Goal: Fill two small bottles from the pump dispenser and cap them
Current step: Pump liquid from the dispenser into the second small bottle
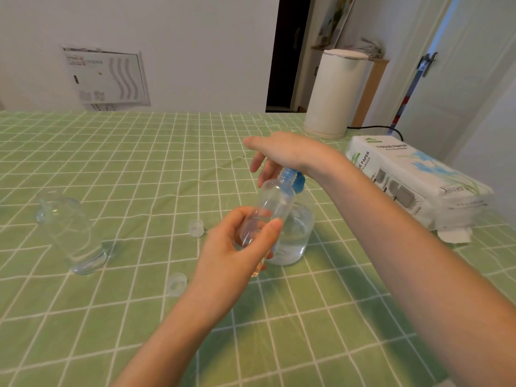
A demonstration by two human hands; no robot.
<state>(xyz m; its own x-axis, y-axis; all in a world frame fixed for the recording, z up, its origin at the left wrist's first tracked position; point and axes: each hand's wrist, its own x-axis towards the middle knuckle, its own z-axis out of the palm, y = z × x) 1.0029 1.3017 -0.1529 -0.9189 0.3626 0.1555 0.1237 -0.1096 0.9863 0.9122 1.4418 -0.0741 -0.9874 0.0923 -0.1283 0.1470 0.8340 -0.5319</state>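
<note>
Head view | left hand [231,252] is gripping small bottle [276,199], tilting its mouth up to blue spout [291,175] to catch liquid | right hand [284,149], fingers loosely straight, is pressing palm onto pump dispenser [298,230] standing on the cloth

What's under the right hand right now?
The blue pump head of the dispenser, with the small bottle held up to it by the left hand. The right hand hides the pump's top.

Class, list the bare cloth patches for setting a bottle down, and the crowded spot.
Free: far green checked tablecloth beyond the clear plastic bottle standing left; near cloth below two clear caps. Crowded: blue-topped pump dispenser, right hand on it, left hand holding a small clear bottle.
</note>
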